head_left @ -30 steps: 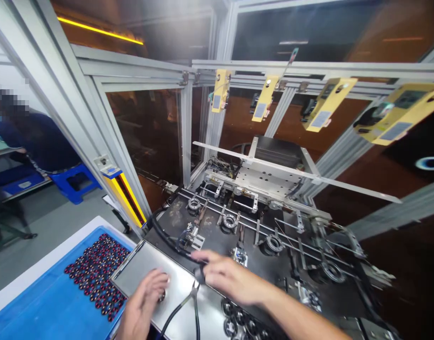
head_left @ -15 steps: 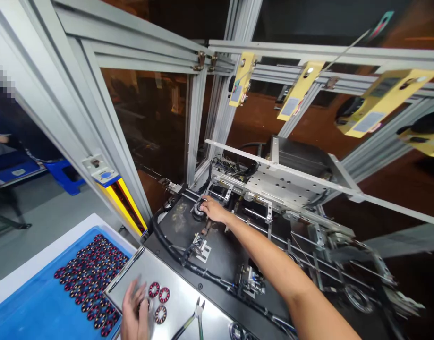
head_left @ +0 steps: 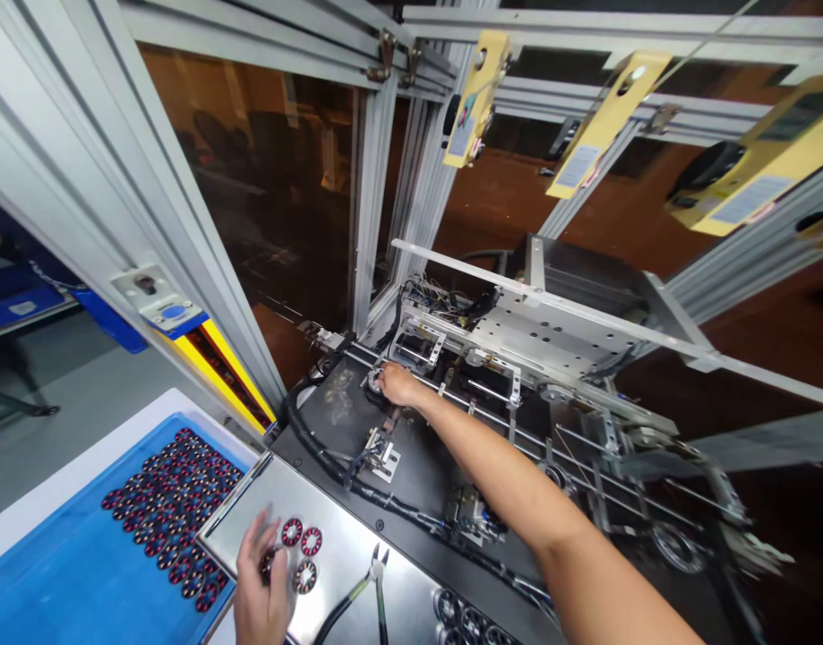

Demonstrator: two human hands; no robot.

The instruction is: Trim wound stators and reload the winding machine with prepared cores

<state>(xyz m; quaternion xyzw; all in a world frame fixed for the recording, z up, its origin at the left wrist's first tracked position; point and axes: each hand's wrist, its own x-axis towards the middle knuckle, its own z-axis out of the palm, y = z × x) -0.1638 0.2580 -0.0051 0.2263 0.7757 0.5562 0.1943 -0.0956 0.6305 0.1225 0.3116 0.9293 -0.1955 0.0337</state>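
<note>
Reaching deep into the machine, my right hand has its fingertips closed at a round metal part on the black plate. The fingers partly cover that part. My left hand is low over the silver metal tray, with a wound motor stator between its thumb and curled fingers. Beside it, several loose stators with red and dark windings, such as one stator, lie flat on the tray. Side cutters rest to their right, jaws pointing away.
At left, a blue-lined bin holds rows of stators. Dark metal rings sit at the tray's lower right. Slide rails, a cable bundle and a crossbar surround my right arm. Yellow units hang above.
The camera view has shifted. My right hand stays at the round part, its fingers lower on it. The left hand has turned slightly, and the stator in it shows more clearly.
</note>
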